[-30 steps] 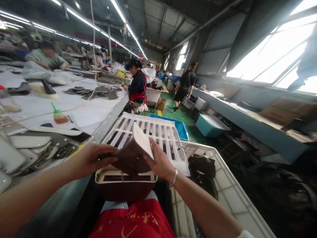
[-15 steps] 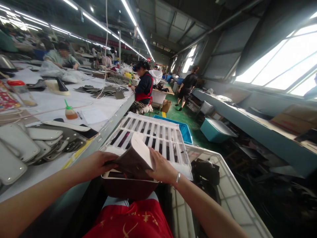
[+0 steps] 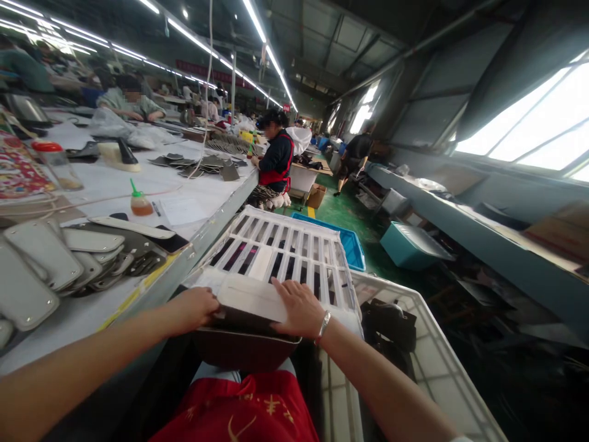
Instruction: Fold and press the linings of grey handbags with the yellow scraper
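Observation:
A dark brown bag body (image 3: 246, 351) with an open top rests over my lap, in front of the red apron (image 3: 243, 408). Across its top lies a pale panel (image 3: 251, 294) with a dark outer side, seemingly a bag flap; whether it is joined to the body I cannot tell. At its left end, my left hand (image 3: 197, 307) has its fingers closed on the edge. My right hand (image 3: 297, 308) grips the right end, thumb on the pale face and fingers bent, with some fingertips hidden. Just behind both hands is an upturned white slatted crate (image 3: 294, 261).
On the left, the worktable (image 3: 184, 215) bears grey studded panels (image 3: 43, 252), a glue bottle (image 3: 139, 201) and a red-lidded jar (image 3: 57, 166). A white crate (image 3: 442, 350) with dark bags (image 3: 391, 325) stands right. Co-workers sit and walk farther off.
The panel has gone from standing up and tilted to lying flatter across the bag, pale face up. Both hands have shifted with it, and a walking person has moved farther along the aisle.

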The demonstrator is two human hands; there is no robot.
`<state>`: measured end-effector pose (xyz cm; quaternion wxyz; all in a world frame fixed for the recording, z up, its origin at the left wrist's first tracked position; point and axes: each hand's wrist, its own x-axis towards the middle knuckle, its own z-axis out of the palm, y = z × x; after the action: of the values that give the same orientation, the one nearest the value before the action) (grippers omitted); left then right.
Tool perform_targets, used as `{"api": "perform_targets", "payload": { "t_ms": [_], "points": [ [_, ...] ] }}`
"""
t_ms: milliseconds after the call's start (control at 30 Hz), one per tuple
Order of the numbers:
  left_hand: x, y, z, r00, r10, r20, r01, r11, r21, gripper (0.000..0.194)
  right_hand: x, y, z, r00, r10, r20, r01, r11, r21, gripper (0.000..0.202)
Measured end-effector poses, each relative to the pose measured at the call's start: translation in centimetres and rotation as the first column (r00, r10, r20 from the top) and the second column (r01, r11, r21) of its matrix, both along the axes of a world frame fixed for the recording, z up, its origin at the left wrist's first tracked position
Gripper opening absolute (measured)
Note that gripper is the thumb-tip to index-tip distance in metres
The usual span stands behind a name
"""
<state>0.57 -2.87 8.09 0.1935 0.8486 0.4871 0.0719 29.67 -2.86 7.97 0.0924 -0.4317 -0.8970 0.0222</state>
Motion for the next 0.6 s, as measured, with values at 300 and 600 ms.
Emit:
{"api": "perform_targets", "payload": {
  "t_ms": [300,600],
  "points": [
    [-2.1,-0.1,-0.7,0.805,0.423,0.417,-0.376,0.906,-0.194,0.052,-1.8,0.0,-2.6,0.966,0.186,0.180,-0.207,0.973,0.106,0.085],
    [-0.7,-1.1,-6.8,0.812,0.454,0.367,-0.341,0.879,-0.334,0.055,-2.2,-1.0,-2.9,0.900,0.333,0.281,-0.350,0.937,0.012,0.078]
  ]
}}
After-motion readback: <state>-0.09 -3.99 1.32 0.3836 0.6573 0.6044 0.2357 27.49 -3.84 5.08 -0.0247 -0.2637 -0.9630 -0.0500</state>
